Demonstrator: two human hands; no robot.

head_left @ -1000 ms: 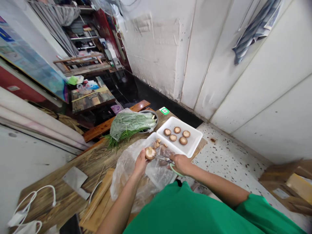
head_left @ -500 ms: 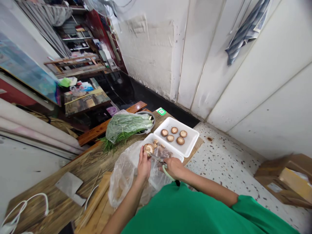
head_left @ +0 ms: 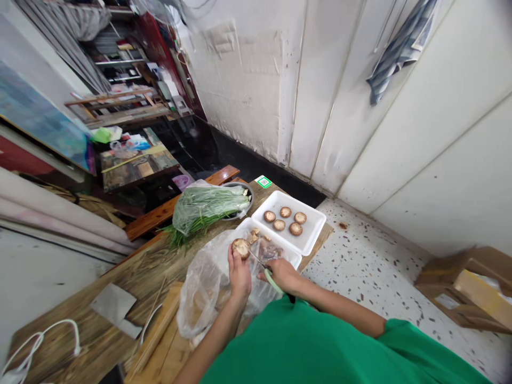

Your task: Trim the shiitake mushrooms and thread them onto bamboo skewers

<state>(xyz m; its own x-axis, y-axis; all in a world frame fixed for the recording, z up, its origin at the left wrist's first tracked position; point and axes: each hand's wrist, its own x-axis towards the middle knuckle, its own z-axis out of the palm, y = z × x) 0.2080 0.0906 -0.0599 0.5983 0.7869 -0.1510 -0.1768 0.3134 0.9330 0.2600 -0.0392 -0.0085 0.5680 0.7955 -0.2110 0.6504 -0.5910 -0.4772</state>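
My left hand (head_left: 240, 274) pinches a brown mushroom (head_left: 240, 248), its pale underside turned up. My right hand (head_left: 282, 276) is closed on scissors (head_left: 274, 281) with light green handles, and their blades point at the mushroom's right edge. Below them, a white foam tray (head_left: 295, 260) holds cut stem pieces (head_left: 254, 235) and something in clear plastic. Beside it, a second white foam tray (head_left: 316, 234) carries several mushrooms (head_left: 296, 229), undersides up. A crumpled clear plastic bag (head_left: 200, 290) lies around and left of my left hand.
Bagged green chives (head_left: 208, 202) rest on a grey bowl (head_left: 250, 194) at the table's far side. On the wooden table (head_left: 160, 266) lie a cleaver (head_left: 116, 306), a wooden board (head_left: 164, 341) and a white cable (head_left: 74, 336). A cardboard box (head_left: 460, 288) stands on the floor at right.
My left hand has tilted the mushroom and shifted it slightly left, so its underside shows more fully. The scissor blades sit at its edge rather than across it.
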